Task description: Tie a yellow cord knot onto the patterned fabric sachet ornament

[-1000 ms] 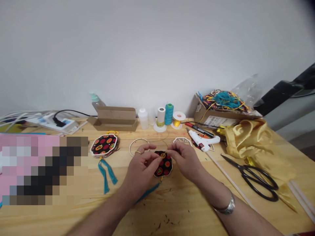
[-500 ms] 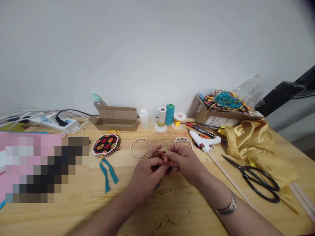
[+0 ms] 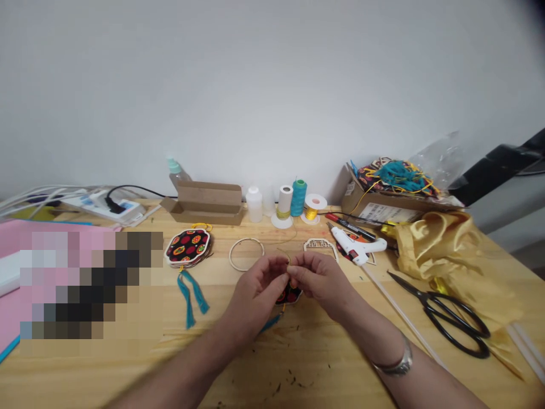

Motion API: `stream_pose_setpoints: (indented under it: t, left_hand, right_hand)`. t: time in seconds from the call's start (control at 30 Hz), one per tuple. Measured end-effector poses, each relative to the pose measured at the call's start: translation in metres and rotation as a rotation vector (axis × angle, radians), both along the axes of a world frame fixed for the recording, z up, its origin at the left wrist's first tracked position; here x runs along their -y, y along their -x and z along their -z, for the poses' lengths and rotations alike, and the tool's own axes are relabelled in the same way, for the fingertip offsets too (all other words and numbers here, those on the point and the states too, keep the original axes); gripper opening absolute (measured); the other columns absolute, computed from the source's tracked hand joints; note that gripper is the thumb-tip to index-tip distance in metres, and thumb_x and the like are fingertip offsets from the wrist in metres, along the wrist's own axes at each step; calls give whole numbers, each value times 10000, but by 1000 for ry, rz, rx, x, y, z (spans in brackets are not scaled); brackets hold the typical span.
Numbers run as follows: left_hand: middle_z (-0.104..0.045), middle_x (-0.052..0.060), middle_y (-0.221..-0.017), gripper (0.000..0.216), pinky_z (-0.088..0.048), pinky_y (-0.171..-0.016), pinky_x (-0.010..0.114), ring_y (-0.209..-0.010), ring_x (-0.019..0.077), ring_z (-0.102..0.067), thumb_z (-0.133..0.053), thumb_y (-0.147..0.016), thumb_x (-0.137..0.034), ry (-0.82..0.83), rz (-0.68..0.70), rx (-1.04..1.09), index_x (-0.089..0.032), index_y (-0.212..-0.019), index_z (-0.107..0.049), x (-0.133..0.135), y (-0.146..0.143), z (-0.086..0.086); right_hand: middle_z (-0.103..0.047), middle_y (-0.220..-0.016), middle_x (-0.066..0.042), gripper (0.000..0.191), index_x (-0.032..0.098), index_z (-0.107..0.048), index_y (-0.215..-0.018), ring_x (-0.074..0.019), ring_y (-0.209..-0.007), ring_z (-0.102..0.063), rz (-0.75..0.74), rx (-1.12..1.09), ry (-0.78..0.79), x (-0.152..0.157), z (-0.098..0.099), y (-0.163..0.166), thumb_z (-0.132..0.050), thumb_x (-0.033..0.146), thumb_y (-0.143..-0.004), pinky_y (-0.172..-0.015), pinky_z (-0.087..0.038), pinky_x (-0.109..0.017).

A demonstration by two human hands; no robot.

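My left hand [image 3: 255, 298] and my right hand [image 3: 327, 282] meet at the middle of the table, fingertips pinched together on a thin yellow cord [image 3: 289, 259]. Just below them lies a black fabric ornament [image 3: 290, 296] with red round patterns and a pale rim, partly covered by my fingers. Its teal tassel [image 3: 273, 322] pokes out under my left hand. Beyond my left hand is a thin wooden ring [image 3: 230, 259]; a wooden lattice frame [image 3: 319, 243] lies past my right hand. How the cord runs between the fingertips is hidden.
Left are a matching tasselled ornament [image 3: 187, 249] and an open cardboard box [image 3: 208, 215]. Thread spools [image 3: 298, 199] stand near the wall. On the right lie a white glue gun [image 3: 356, 245], black scissors [image 3: 457, 318], gold cloth [image 3: 434, 244] and a filled carton [image 3: 378, 209].
My left fingers have curled in closer to the right fingertips, and both hands now pinch together around the cord. The view has shifted slightly, moving the scene right.
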State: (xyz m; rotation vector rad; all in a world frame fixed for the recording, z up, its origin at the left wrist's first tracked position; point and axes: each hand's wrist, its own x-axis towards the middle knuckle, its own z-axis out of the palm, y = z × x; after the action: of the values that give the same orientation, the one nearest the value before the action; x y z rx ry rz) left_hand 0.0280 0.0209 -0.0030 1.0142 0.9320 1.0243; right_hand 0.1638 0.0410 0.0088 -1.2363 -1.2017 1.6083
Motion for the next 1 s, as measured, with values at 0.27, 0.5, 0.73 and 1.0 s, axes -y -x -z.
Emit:
stream_pose_setpoints:
  t: [0.27,0.5,0.73,1.0]
  left_hand:
    - [-649,23,-727,142,-450,-628,236,-665,129,-567,-544,-786,-252,-39,11,-208,-152,-806,-642,-2,2,-6]
    - [-674,27,-662,135,-443,-591,225,-608,131,-574,-608,-727,-248,33,-26,-201,-149,-720,-700,-5,3,-16]
    - [-670,25,-633,93,-420,-532,191,-546,96,-556,-654,-697,-218,194,11,27,-140,-706,-704,-7,2,-14]
    - [-653,16,-584,72,-395,-493,176,-478,67,-516,-652,-694,-175,213,29,50,-136,-675,-710,-7,3,-14]
  right_hand:
    - [-487,-463,59,82,149,-532,-609,-42,-394,-362,17,36,-33,-3,3,-2,-591,202,-631,-367,-245,-173]
    - [-504,-462,59,84,151,-532,-617,-37,-381,-378,10,27,-17,-2,1,-2,-594,203,-642,-349,-237,-161]
    - [-520,-457,61,100,145,-530,-628,-20,-342,-346,-23,-20,25,-2,-4,-4,-606,206,-648,-335,-225,-155]
    - [-535,-468,56,118,140,-544,-646,-29,-354,-414,-104,-114,78,-2,-4,-8,-628,221,-658,-351,-270,-153]
